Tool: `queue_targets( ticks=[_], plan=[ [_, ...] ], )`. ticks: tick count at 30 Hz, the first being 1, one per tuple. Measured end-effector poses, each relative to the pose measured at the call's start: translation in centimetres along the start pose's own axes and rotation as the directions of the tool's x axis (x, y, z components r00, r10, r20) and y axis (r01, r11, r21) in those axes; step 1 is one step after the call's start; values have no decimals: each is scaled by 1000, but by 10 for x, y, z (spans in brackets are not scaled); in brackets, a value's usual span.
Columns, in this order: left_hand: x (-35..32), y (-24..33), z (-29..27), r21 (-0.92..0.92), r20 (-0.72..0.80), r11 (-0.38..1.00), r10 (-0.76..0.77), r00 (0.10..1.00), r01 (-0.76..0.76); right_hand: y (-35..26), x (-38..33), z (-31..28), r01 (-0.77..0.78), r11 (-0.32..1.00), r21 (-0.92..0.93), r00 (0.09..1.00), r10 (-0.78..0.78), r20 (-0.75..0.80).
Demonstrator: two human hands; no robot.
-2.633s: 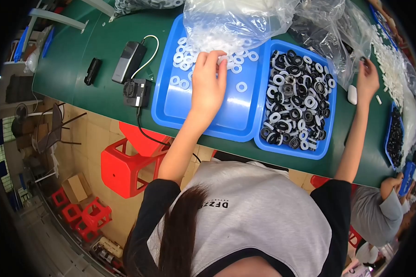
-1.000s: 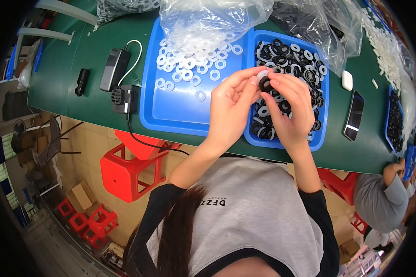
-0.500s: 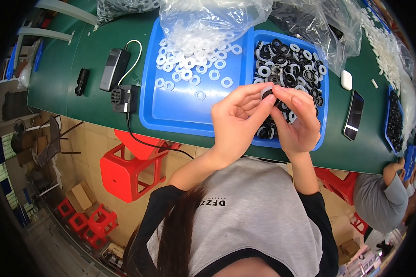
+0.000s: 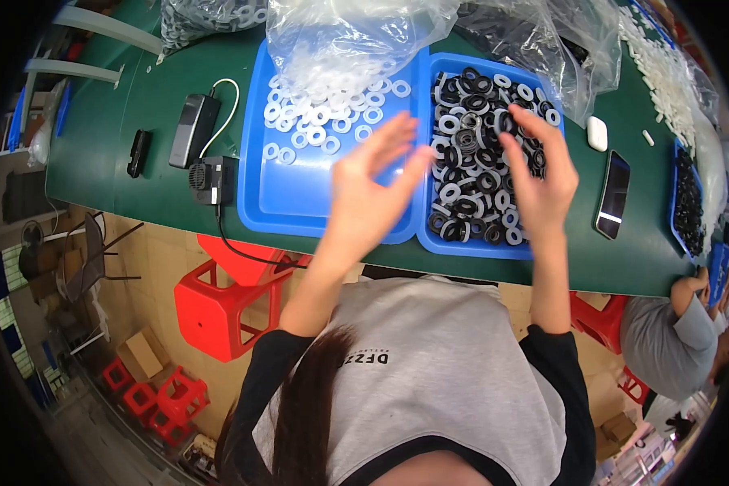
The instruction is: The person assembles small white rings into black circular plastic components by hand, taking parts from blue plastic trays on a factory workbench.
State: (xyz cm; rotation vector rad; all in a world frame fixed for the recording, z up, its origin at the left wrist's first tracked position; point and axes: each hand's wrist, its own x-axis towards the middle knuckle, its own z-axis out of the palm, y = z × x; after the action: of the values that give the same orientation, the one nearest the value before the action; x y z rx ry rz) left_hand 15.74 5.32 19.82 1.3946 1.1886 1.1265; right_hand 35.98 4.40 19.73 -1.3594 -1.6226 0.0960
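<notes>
My left hand (image 4: 368, 190), blurred by motion, is over the right part of the left blue tray (image 4: 287, 194); its fingers are apart and nothing shows in them. White washers (image 4: 317, 136) are heaped in that tray's far part. Above the right blue tray (image 4: 462, 247), my right hand (image 4: 547, 182) has a black-and-white ring (image 4: 505, 121) between thumb and forefinger tips. Under it lie many black rings and white washers (image 4: 466, 206), some of them paired. The right hand's other fingers are partly hidden.
Clear plastic bags (image 4: 356, 36) overhang the trays' far side. A phone (image 4: 613, 194) and a white case (image 4: 596, 134) lie to the right; a power bank (image 4: 194, 130) and a black device (image 4: 211, 180) to the left. A co-worker (image 4: 668, 344) sits at right. Red stools (image 4: 219, 312) stand below.
My hands, earlier together on a black-and-white ring, have parted. The left has moved left over the washer tray, and the right has moved slightly right and up over the ring tray.
</notes>
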Motion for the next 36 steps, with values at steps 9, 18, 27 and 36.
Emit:
queue_targets(
  ticks=[9, 18, 27, 36],
  plan=[
    [12, -36, -42, 699, 186, 687, 91, 978, -197, 216, 99, -47, -141, 843, -519, 975, 209, 75],
    [18, -48, -30, 636, 129, 750, 131, 983, -183, 244, 120, -21, -53, 882, -469, 845, 290, 450],
    [26, -30, -22, 170, 52, 984, -55, 997, 45, 194, 90, -51, -262, 957, -124, 964, 264, 5],
    [34, 10, 14, -401, 201, 909, -35, 979, 115, 53, 44, -50, -316, 623, 716, 948, 242, 208]
  ],
)
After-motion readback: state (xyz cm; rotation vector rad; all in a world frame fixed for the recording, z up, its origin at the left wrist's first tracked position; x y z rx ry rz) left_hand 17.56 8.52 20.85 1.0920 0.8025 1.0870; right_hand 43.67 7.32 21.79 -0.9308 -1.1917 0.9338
